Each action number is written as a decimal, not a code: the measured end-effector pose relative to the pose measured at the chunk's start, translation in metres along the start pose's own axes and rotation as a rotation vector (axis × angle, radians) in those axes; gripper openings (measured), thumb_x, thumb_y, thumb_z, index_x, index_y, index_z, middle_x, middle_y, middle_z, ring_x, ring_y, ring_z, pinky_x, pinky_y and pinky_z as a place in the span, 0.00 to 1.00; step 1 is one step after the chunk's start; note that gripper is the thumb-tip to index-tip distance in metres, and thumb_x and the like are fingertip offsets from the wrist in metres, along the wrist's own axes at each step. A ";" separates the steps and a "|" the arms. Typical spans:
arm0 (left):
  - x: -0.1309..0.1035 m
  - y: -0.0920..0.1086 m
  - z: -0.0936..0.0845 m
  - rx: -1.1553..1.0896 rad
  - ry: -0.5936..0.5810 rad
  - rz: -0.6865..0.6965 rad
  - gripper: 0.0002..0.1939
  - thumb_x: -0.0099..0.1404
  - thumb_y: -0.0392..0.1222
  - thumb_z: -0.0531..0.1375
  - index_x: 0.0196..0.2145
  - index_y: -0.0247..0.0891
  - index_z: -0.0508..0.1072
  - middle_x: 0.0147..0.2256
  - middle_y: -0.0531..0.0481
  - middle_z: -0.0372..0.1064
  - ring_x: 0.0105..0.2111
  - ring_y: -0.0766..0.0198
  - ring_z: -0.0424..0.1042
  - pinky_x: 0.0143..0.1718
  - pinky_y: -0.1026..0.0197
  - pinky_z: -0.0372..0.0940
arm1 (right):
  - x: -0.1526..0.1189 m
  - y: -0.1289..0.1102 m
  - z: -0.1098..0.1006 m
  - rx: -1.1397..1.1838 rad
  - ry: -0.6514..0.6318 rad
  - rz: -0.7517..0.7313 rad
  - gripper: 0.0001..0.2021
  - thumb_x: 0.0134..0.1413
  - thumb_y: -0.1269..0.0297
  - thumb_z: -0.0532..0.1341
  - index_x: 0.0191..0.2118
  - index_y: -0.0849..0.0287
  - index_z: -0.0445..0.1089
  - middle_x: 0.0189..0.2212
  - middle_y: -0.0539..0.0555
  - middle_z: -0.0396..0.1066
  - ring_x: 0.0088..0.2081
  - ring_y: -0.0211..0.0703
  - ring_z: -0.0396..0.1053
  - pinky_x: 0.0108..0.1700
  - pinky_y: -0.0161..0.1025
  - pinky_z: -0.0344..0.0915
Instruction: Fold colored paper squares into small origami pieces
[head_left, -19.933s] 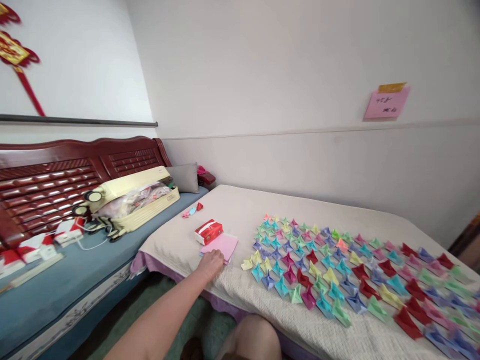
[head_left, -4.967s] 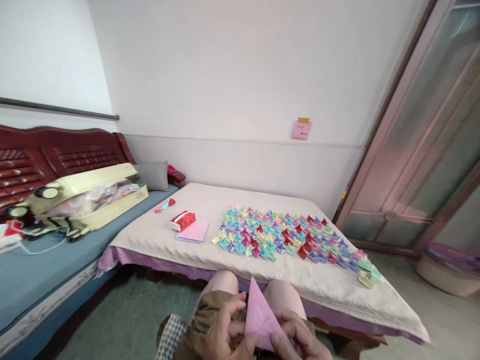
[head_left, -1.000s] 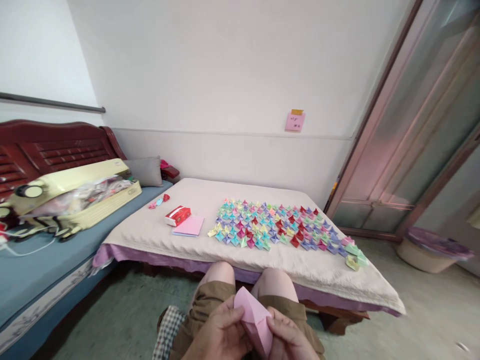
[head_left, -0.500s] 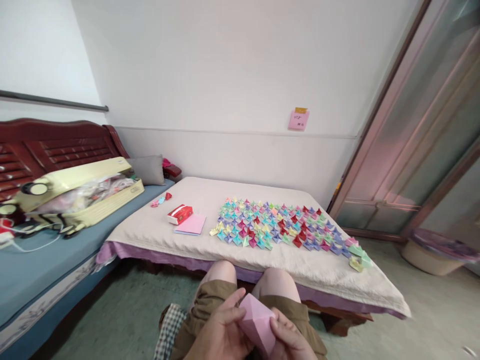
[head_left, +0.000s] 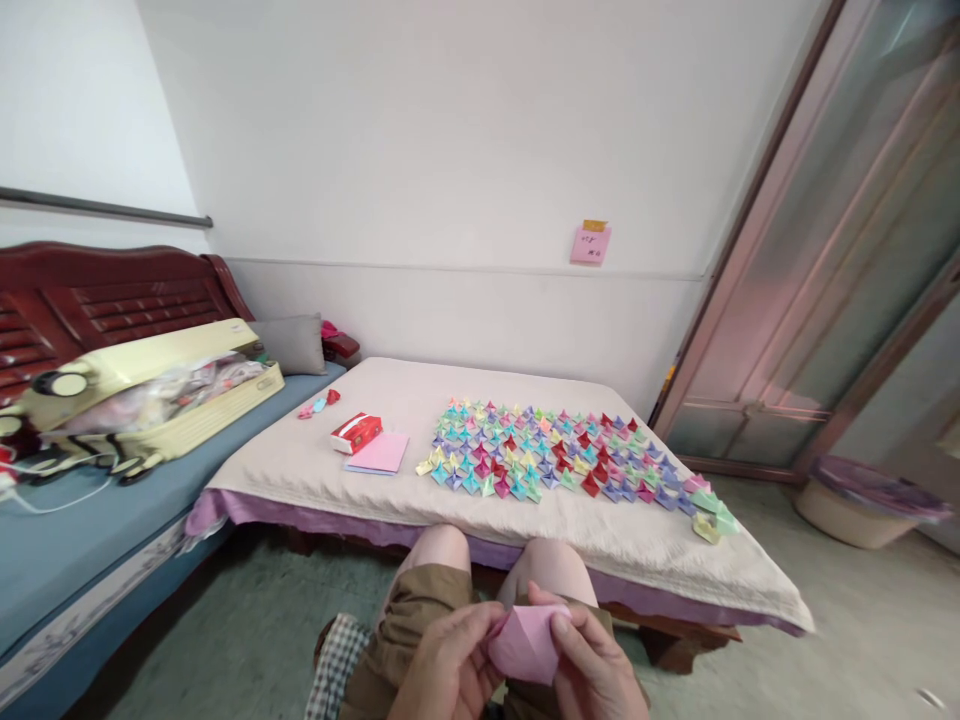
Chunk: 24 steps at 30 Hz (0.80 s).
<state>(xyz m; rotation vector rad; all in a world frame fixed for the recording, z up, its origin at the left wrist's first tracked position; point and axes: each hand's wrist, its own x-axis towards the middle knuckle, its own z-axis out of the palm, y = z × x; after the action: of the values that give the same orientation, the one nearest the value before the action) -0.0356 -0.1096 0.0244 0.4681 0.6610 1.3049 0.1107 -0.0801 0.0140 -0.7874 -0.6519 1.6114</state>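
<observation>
A pink sheet of origami paper (head_left: 527,645), partly folded, is held between both hands above my lap. My left hand (head_left: 452,655) pinches its left edge between thumb and fingers. On the other side, my right hand (head_left: 589,650) grips the right edge, with the thumb lying on the paper's front. Beyond my knees, many folded paper pieces (head_left: 517,450) in mixed colours stand in close rows on the covered table. A stack of pink paper (head_left: 384,452) lies left of them, beside a red tissue pack (head_left: 356,433).
Small folded pieces (head_left: 320,403) lie at the table's left. Larger green and yellow pieces (head_left: 716,518) sit near its right corner. An open cream suitcase (head_left: 172,400) rests on the blue bed at left. A bin (head_left: 862,505) stands on the floor at right.
The pink paper has turned in my hands and looks shorter and wider. My right hand has shifted slightly up and my left hand has closed on the edge.
</observation>
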 end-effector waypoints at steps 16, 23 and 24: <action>0.009 0.007 -0.020 0.501 -0.083 0.095 0.27 0.47 0.54 0.71 0.40 0.35 0.73 0.34 0.47 0.70 0.34 0.60 0.68 0.36 0.61 0.61 | 0.000 -0.010 0.000 -0.697 -0.026 -0.184 0.16 0.45 0.50 0.68 0.26 0.60 0.76 0.20 0.50 0.72 0.24 0.41 0.64 0.26 0.34 0.61; 0.005 0.022 -0.013 0.901 -0.040 0.066 0.14 0.52 0.46 0.66 0.18 0.34 0.71 0.18 0.57 0.56 0.22 0.68 0.54 0.23 0.65 0.48 | 0.004 -0.012 0.004 -0.770 -0.223 -0.191 0.13 0.49 0.54 0.67 0.27 0.60 0.76 0.23 0.52 0.74 0.29 0.45 0.68 0.33 0.37 0.64; 0.006 0.021 -0.014 0.885 -0.011 0.092 0.14 0.53 0.47 0.66 0.19 0.34 0.72 0.18 0.56 0.58 0.23 0.67 0.56 0.24 0.65 0.49 | 0.004 -0.011 0.004 -0.699 -0.220 -0.169 0.12 0.47 0.55 0.69 0.30 0.59 0.76 0.25 0.52 0.76 0.30 0.47 0.70 0.35 0.38 0.65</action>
<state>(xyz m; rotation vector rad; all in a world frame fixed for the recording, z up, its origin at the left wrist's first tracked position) -0.0600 -0.1003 0.0270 1.2287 1.2135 1.0381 0.1137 -0.0745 0.0247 -1.0220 -1.4447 1.3204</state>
